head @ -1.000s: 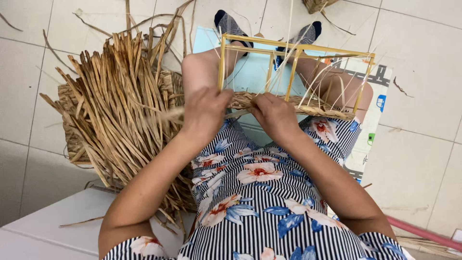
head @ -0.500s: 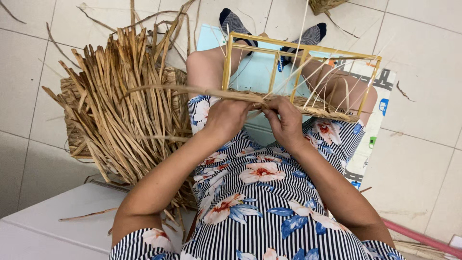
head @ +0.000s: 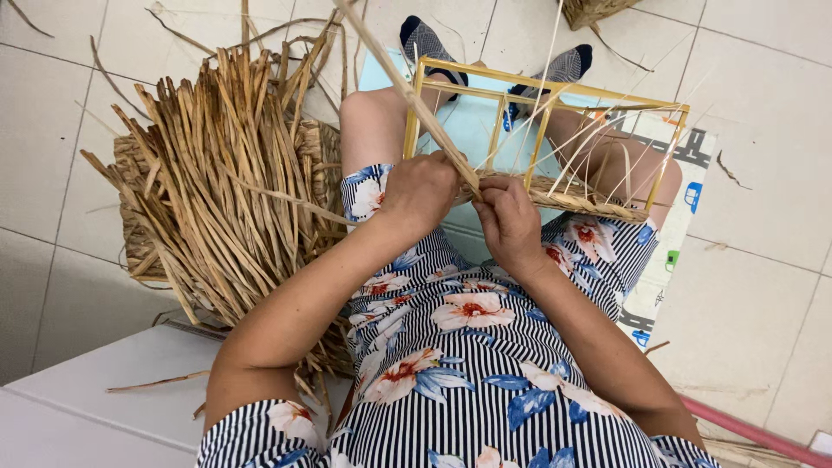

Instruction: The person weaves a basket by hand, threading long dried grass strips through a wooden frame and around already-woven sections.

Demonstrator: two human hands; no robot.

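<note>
A yellow wire frame (head: 546, 91) rests across my knees, its near edge covered with woven dried straw (head: 576, 201). Thin pale stalks stand up from that woven edge. My left hand (head: 420, 192) grips a long dried straw strand (head: 407, 91) that runs up and to the far left. My right hand (head: 510, 221) pinches the same strand where it meets the weave, right beside the left hand. Both hands sit at the frame's near left corner, above my striped floral dress.
A large bundle of dried straw strands (head: 221, 186) lies on a woven mat (head: 130, 230) to my left. A light blue mat (head: 472, 121) lies under my legs. A white surface (head: 104, 390) is at the lower left, a pink rod (head: 745, 429) at the lower right.
The strand lay flat across my lap toward the bundle; now it points up and away. Both hands have closed together at the frame's near left corner.
</note>
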